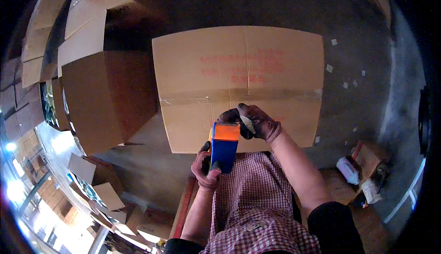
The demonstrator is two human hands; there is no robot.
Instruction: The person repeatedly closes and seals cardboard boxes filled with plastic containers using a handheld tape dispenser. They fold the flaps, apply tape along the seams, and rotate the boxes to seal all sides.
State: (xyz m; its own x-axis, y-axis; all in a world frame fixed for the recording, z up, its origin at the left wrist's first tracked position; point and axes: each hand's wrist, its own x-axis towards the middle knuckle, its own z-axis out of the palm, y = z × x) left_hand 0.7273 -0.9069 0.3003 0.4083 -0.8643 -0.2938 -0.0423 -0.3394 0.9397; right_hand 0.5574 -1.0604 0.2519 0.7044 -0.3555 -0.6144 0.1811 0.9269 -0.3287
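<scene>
My left hand [205,167], in a dark and pinkish work glove, is wrapped around a blue and orange tape dispenser [224,155]. Its orange end points away from me, and a strip of yellow shows along its left side. My right hand [257,121], gloved too, has its fingers curled together at that orange end. Whatever its fingertips pinch is hidden. Both hands are above the near edge of a large closed cardboard box [239,65], which has red print and a band of tape across its top.
Tall cardboard boxes [101,93] stand at the left. Open boxes with loose flaps [108,196] lie at lower left. At right are a small carton [370,160] and a pale purple bottle-like object [347,170]. Paper scraps [329,69] dot the dark floor.
</scene>
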